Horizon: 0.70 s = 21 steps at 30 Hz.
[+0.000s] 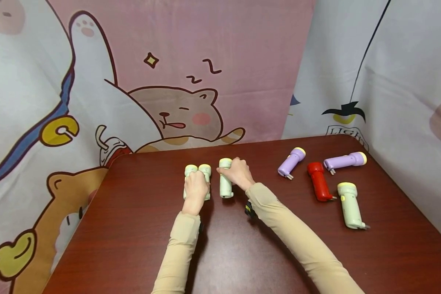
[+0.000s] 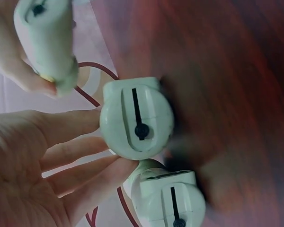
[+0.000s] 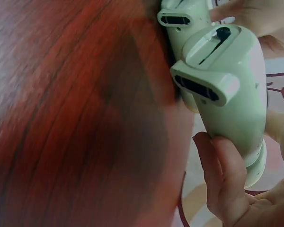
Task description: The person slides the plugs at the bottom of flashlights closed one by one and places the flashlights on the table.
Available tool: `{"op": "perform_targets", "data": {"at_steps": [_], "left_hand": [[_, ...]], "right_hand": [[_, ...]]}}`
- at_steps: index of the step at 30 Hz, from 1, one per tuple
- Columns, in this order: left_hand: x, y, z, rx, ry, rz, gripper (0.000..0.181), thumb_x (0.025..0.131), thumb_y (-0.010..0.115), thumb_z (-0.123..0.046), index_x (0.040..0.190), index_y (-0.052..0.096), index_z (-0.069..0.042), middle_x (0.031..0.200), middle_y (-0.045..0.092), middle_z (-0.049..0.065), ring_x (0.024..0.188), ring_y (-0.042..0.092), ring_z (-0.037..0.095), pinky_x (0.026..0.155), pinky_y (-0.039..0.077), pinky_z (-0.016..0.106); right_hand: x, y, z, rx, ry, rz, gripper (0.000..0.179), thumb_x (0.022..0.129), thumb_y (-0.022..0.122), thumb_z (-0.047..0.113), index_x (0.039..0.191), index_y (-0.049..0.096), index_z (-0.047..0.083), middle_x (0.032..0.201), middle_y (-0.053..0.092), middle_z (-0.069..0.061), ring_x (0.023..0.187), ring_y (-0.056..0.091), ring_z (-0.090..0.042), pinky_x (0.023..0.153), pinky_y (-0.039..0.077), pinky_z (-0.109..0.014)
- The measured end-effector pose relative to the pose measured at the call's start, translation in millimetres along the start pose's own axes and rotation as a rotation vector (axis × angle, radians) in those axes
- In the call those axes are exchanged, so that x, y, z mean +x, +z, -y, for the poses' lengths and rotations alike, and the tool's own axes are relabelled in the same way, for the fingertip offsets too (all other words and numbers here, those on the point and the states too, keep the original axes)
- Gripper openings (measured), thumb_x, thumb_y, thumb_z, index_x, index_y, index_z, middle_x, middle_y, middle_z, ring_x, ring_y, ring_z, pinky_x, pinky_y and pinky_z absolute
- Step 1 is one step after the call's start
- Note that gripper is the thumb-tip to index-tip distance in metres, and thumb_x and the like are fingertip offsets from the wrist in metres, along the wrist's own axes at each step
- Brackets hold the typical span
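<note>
Two light green flashlights stand side by side on the table, lenses away from me: the left one (image 1: 190, 168) and its neighbour (image 1: 205, 168). My left hand (image 1: 196, 186) lies over them and hides their middles. In the left wrist view its thumb and fingers pinch the neighbour (image 2: 154, 113), while the left one (image 2: 191, 203) sits close beside. A third light green flashlight (image 1: 226, 187) is in my right hand (image 1: 239, 171), gripped near its head. The right wrist view shows its rear end with the folded plug (image 3: 199, 89), tilted, and fingers around the body.
On the right of the brown table (image 1: 139, 245) lie two purple flashlights (image 1: 289, 164) (image 1: 343, 161), a red flashlight (image 1: 319, 182) and another light green flashlight (image 1: 350, 208). Several have prongs sticking out. A cartoon-printed cloth (image 1: 257, 73) hangs behind and beside the table.
</note>
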<state>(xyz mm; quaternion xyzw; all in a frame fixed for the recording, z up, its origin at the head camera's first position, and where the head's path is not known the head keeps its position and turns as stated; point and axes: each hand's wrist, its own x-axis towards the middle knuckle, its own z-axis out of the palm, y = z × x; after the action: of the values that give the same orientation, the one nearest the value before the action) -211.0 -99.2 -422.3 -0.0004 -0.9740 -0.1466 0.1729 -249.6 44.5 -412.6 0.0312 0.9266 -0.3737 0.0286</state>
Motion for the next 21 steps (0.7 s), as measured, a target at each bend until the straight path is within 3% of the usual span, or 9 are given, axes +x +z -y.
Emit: {"op": "perform_targets", "data": {"at_steps": [8, 21], "left_hand": [[1.7, -1.2, -1.5, 0.016, -0.011, 0.028, 0.016, 0.069, 0.080, -0.010, 0.071, 0.070, 0.003, 0.074, 0.068, 0.022, 0.069, 0.066, 0.039, 0.063, 0.054, 0.044], [2.1, -0.2, -1.5, -0.004, -0.029, 0.047, 0.016, 0.071, 0.081, -0.010, 0.072, 0.071, 0.002, 0.073, 0.068, 0.022, 0.069, 0.066, 0.040, 0.063, 0.055, 0.044]], "right_hand": [[6.0, 22.3, 6.0, -0.077, -0.001, -0.012, 0.060, 0.077, 0.071, 0.048, 0.105, 0.057, -0.003, 0.092, 0.064, -0.016, 0.083, 0.066, -0.033, 0.069, 0.053, -0.039], [9.3, 39.1, 6.4, -0.114, -0.020, -0.036, 0.058, 0.079, 0.071, 0.049, 0.101, 0.059, -0.003, 0.090, 0.065, -0.016, 0.081, 0.066, -0.034, 0.068, 0.054, -0.040]]}}
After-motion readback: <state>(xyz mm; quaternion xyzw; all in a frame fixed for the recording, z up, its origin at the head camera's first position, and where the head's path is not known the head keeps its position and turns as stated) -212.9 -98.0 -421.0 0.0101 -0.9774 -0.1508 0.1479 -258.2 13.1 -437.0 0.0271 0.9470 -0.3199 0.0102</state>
